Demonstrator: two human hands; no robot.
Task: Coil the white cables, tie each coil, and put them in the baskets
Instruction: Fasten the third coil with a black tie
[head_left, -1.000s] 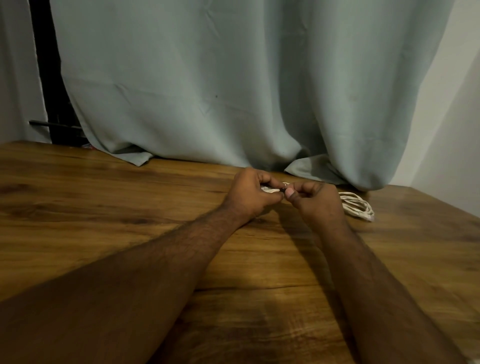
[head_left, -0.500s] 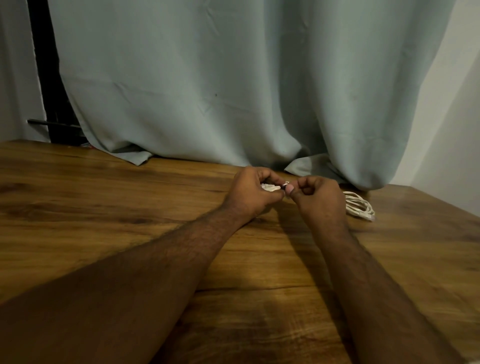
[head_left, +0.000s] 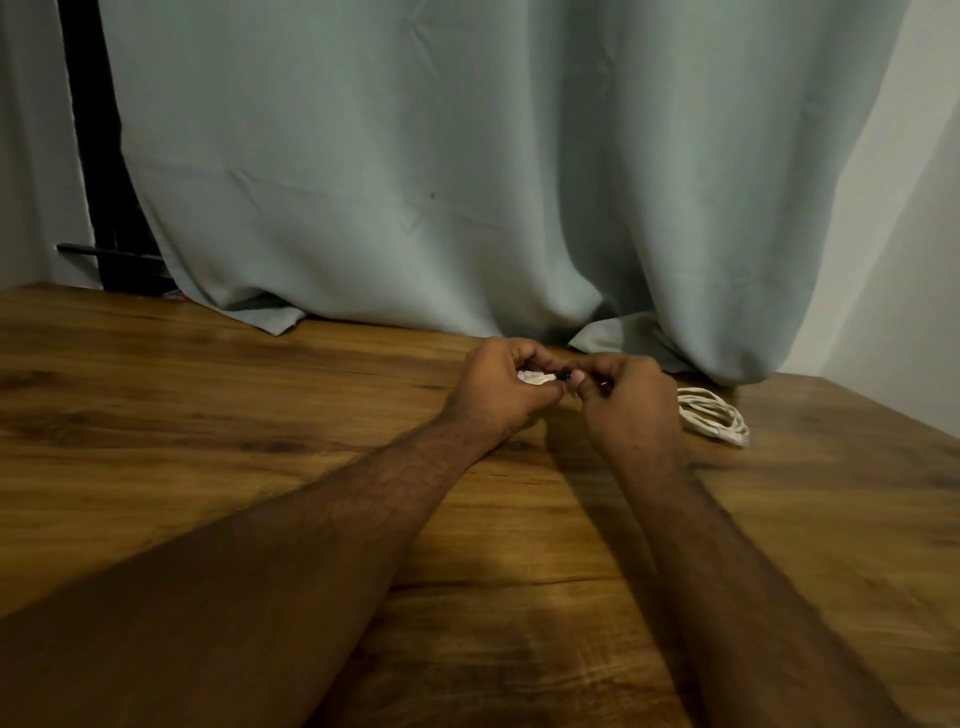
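My left hand (head_left: 496, 395) grips a small bundle of white cable (head_left: 532, 376) above the far middle of the wooden table (head_left: 208, 441). My right hand (head_left: 626, 402) meets it fingertip to fingertip and pinches a small dark piece (head_left: 563, 374) at the bundle's end. Most of the held cable is hidden inside my fingers. A second coil of white cable (head_left: 714, 415) lies on the table just right of my right hand. No basket shows in the head view.
A pale grey-green curtain (head_left: 467, 182) hangs along the table's far edge, its hem resting on the wood. A dark frame (head_left: 98, 171) stands at the back left. A white wall (head_left: 909, 234) closes the right side.
My right hand has shifted slightly, its fingers working at the end of the bundle. The left hand keeps its grip and the coil on the table has not moved.
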